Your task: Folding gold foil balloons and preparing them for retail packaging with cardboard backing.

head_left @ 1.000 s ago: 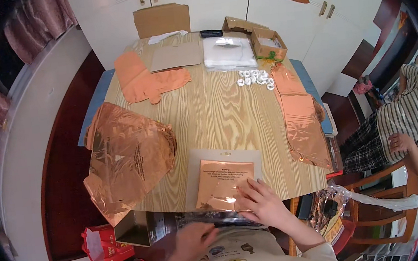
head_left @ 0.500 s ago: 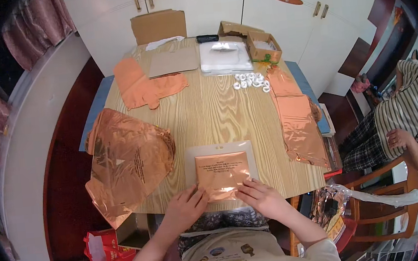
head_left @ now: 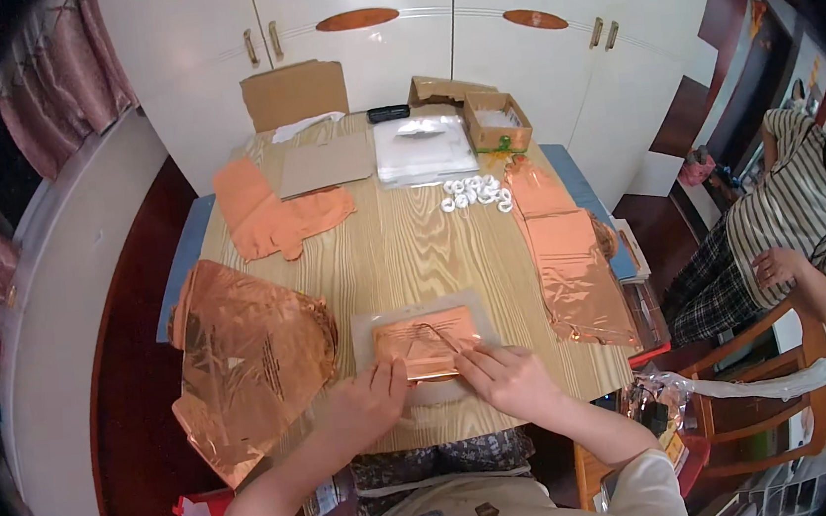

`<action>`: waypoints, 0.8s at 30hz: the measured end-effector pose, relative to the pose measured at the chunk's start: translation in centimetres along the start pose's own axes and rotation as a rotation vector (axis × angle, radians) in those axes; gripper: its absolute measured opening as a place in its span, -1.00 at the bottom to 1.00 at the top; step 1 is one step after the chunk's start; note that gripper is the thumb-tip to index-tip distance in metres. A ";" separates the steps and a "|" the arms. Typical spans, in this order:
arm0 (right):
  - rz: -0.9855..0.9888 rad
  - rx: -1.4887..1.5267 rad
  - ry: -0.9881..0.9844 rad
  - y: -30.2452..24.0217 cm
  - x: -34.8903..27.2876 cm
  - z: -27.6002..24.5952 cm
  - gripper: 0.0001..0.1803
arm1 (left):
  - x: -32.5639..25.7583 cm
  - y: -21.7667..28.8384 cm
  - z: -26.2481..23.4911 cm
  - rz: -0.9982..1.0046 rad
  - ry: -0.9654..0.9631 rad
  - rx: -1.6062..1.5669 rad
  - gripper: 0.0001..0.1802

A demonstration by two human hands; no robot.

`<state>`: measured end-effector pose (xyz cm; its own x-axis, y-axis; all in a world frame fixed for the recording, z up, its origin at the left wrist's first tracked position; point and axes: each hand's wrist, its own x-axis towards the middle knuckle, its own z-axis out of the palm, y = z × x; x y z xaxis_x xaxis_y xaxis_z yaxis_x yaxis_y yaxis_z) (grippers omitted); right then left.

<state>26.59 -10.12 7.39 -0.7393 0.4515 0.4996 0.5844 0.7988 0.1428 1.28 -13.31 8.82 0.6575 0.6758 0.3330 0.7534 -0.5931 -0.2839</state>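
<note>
A copper-coloured foil bag (head_left: 424, 334), folded into a flat rectangle with dark print, lies in front of me on a clear plastic bag (head_left: 363, 330). The thumb and fingers of my left hand (head_left: 367, 400) pinch its near left corner. At the near right corner, the fingers of my right hand (head_left: 510, 382) close on the same edge. That near edge is raised a little and buckles between the hands. Left of my hands, a larger crumpled foil bag (head_left: 249, 358) is spread out, and a long foil strip (head_left: 579, 277) lies on the right.
Further back are an orange glove-shaped sheet (head_left: 275, 217), a cardboard sheet (head_left: 327, 165), a stack of clear bags (head_left: 423, 157), white rings (head_left: 474, 192) and a small carton (head_left: 498, 125). Beside a wooden chair (head_left: 769, 393) on the right stands a person (head_left: 786, 202) in stripes.
My view has tilted, so the table sits lower in it. Both hands have pushed the foil bag's near edge up and away from me; it lay flatter before.
</note>
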 end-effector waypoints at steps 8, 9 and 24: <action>0.233 0.310 -0.315 5.7 3.5 -2.5 -0.73 | 2.4 -4.0 -4.5 -0.035 -0.274 -0.170 -0.73; 0.352 0.583 -0.346 8.0 4.0 -2.0 -0.73 | 2.7 -4.7 -5.0 -0.048 -0.284 -0.184 -0.75; 0.727 0.194 -0.126 23.8 2.3 11.7 -0.87 | 5.5 -8.0 -7.5 -0.053 -0.391 -0.393 -0.90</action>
<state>34.88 14.54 1.97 -0.2305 0.9230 0.3081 0.8779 0.3338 -0.3433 -1.15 -8.11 19.66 0.6285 0.7767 -0.0417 0.7758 -0.6221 0.1054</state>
